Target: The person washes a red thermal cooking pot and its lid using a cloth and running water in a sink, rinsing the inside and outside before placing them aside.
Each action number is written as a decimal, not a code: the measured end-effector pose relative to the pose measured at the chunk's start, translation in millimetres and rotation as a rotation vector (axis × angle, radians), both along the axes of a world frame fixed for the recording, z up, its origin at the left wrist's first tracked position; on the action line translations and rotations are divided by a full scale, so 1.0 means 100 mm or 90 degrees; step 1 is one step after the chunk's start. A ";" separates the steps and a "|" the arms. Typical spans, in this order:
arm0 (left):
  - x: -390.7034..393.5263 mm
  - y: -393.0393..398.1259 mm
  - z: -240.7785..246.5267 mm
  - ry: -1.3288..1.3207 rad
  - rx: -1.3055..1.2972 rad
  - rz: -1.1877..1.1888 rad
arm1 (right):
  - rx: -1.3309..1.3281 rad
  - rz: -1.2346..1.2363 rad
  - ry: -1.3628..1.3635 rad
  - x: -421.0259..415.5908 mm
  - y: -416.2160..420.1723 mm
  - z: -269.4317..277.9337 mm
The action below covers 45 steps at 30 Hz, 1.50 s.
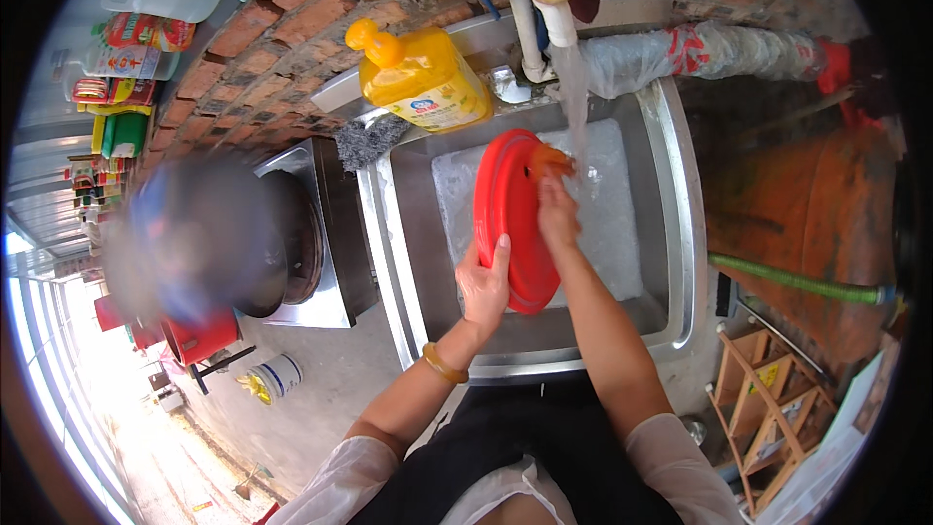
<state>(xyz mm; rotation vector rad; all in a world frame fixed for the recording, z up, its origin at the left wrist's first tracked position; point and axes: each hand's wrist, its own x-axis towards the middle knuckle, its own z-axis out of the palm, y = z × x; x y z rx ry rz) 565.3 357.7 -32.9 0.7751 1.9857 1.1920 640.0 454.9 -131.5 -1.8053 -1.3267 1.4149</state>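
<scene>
My left hand (485, 288) holds a red plastic basin or lid (514, 233) by its near rim, tilted on edge above a metal sink (678, 233). Against its right side, my right hand (557, 211) grips an orange cloth or sponge (548, 159); motion blurs both. Water (576, 95) runs from a white tap (560, 25) just beyond that hand. In the basin of the sink lies a pale, translucent sheet or slab (601, 219), partly hidden by the red piece and my hands.
A yellow dish-soap bottle (430, 80) and grey scouring pad (370, 142) sit at the sink's back left. Left of the sink are a stove (332, 233) and a large blurred thing (197, 240). A plastic-wrapped pipe (707, 55) and green hose (794, 277) lie right.
</scene>
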 end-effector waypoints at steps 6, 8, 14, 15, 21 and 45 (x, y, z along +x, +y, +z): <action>-0.21 0.21 -0.09 -0.232 0.023 0.171 | 0.341 0.095 0.028 -0.23 -0.77 0.74; -0.27 0.20 -0.07 -0.278 0.073 0.201 | 0.274 0.165 -0.075 -0.02 -1.04 0.88; -0.31 -0.01 0.27 -0.220 0.064 0.121 | 0.203 -0.011 -0.054 0.46 -0.86 -0.50; -0.30 -0.02 0.33 -0.210 0.043 0.105 | 0.179 -0.030 -0.098 0.54 -0.66 -0.77; -0.65 -0.19 0.08 -0.508 0.032 0.110 | 0.046 0.046 0.066 0.88 0.35 -0.52; -0.29 0.39 -0.90 -0.757 0.059 0.075 | -0.106 -0.217 0.326 1.60 0.14 0.89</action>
